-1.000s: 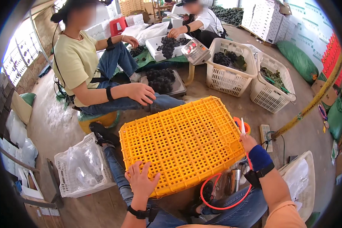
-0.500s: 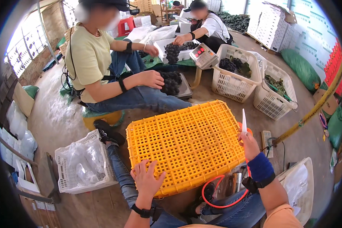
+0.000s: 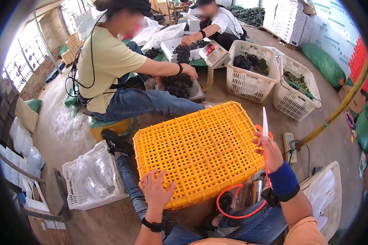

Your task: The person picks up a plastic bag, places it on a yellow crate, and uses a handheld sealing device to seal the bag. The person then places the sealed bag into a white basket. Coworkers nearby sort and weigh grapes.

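Note:
An upturned yellow plastic crate (image 3: 198,151) with a grid of holes lies in front of me, across my knees. My left hand (image 3: 156,192) rests at its near left corner, fingers apart and holding nothing. At the right end of the crate, my right hand (image 3: 270,152) grips a white tapered nozzle (image 3: 265,122), its tip pointing up. A red-orange hose (image 3: 241,216) runs from near this hand and loops down below the crate's near edge. Beside the loop stands a shiny metal cylinder (image 3: 256,190), partly hidden by the crate.
White baskets stand at left (image 3: 95,179), holding clear plastic bags, and at lower right (image 3: 330,196). Ahead, a co-worker in yellow (image 3: 110,69) reaches over black grapes (image 3: 178,86) on a scale. Another person in white (image 3: 229,24) handles grapes. A yellow pole (image 3: 335,110) slants at right.
The co-worker in yellow has leaned and reached farther right over the grapes. The other person's bunch is lower, in the white box. My hands keep nearly the same places; my right fingers have loosened slightly.

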`<control>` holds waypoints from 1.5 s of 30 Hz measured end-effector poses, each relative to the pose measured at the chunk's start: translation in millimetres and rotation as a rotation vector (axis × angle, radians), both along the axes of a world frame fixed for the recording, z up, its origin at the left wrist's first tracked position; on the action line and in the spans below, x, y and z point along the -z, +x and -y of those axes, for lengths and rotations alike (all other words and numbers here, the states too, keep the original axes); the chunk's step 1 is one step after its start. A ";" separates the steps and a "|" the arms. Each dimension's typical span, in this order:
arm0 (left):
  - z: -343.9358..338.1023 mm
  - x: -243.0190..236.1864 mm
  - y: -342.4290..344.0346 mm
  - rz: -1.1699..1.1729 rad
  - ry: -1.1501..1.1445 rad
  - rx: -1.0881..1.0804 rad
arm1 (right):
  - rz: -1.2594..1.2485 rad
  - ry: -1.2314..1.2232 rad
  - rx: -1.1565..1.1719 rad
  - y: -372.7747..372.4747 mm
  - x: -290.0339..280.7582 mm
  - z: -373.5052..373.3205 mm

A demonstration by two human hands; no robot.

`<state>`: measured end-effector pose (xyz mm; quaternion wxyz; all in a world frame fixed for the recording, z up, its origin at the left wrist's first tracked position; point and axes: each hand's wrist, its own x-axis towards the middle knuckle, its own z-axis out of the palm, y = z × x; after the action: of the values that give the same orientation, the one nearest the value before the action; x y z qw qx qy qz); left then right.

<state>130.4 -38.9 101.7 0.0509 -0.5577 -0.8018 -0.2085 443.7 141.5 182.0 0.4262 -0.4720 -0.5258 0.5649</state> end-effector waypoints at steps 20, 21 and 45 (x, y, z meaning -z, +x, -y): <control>-0.6 -1.6 -1.2 0.005 -0.002 -0.008 | 0.022 0.017 -0.033 1.5 -3.5 -0.7; -0.4 -3.3 -0.4 0.004 0.000 -0.009 | 0.026 0.016 -0.033 1.2 -3.8 -0.6; -0.7 -2.4 -2.3 0.009 0.006 -0.006 | 0.042 0.001 -0.040 -0.4 -3.4 -2.0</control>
<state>128.0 -38.3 104.0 0.0497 -0.5542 -0.8031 -0.2132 443.3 143.5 185.3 0.4039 -0.4728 -0.5444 0.5629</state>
